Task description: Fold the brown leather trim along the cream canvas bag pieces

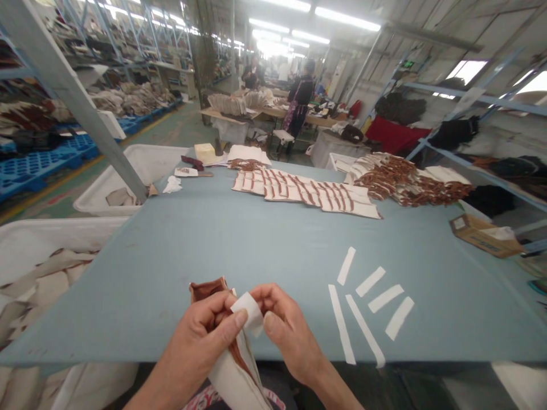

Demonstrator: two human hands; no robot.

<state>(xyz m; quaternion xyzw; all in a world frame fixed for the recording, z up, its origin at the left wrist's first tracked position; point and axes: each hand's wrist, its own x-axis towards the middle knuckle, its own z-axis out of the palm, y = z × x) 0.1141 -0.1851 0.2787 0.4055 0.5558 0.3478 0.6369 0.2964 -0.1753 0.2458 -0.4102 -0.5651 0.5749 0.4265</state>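
Observation:
My left hand [209, 327] is closed on a cream fabric piece [233, 373] with brown lining that hangs over the table's front edge. Its thumb also presses a short piece of white tape [248, 312] against the fabric. At the tape's right end is my right hand [284, 327], fingers bent and thumb close to the strip; the fingertips appear to grip its upper edge. Brown lining [209, 287] shows at the far end of the fabric, beyond my left knuckles. To the right, several white tape strips [370, 281] lie apart on the blue-green table [192, 239].
Overlapping cream-and-brown pieces [305, 192] lie across the back, with a larger heap [401, 179] at right. A cardboard box [485, 234] sits at the right edge. White bins [106, 208] with fabric stand left, near a slanted metal post [85, 102]. People are in the background.

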